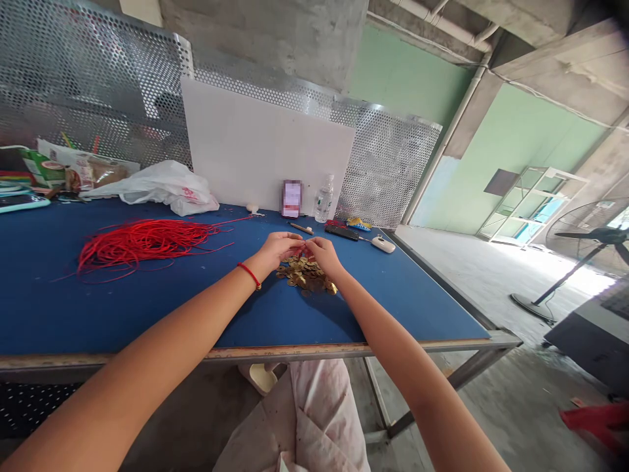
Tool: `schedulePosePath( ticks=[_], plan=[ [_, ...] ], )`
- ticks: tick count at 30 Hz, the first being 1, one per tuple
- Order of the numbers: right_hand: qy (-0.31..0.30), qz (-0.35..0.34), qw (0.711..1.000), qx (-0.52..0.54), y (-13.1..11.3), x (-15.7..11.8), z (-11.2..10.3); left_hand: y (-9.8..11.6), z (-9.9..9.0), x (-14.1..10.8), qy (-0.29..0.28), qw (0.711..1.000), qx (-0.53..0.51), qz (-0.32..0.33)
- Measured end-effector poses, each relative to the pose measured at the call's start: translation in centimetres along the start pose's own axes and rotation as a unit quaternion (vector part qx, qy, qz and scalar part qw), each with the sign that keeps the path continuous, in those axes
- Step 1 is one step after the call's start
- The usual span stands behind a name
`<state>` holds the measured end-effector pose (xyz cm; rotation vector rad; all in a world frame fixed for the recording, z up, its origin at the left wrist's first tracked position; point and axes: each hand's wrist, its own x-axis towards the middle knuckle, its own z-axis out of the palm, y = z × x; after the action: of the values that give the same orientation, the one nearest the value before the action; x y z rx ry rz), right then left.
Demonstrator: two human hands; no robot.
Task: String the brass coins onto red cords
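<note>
My left hand, with a red cord bracelet at its wrist, is closed in a pinch above a pile of brass-coloured coins. Beside it, fingertips meeting or nearly so, my right hand is pinched too. A bit of red shows between the fingertips, too small to make out clearly. The coins lie loose on the blue tabletop, just below both hands. To the left on the same table rests a large tangled bundle of red cords.
Behind the hands stand a phone and a clear bottle. A pen, a dark flat object and a white oval device lie nearby. A white plastic bag sits back left. The table's front edge is close.
</note>
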<state>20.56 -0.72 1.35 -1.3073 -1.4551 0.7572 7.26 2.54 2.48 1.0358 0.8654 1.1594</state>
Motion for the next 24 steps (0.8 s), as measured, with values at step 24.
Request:
schedulePosePath(
  ticks=[24],
  plan=[
    [-0.034, 0.076, 0.992, 0.096, 0.39, -0.09, -0.63, -0.43, 0.15, -0.06, 0.003, 0.982, 0.153, 0.110]
  ],
)
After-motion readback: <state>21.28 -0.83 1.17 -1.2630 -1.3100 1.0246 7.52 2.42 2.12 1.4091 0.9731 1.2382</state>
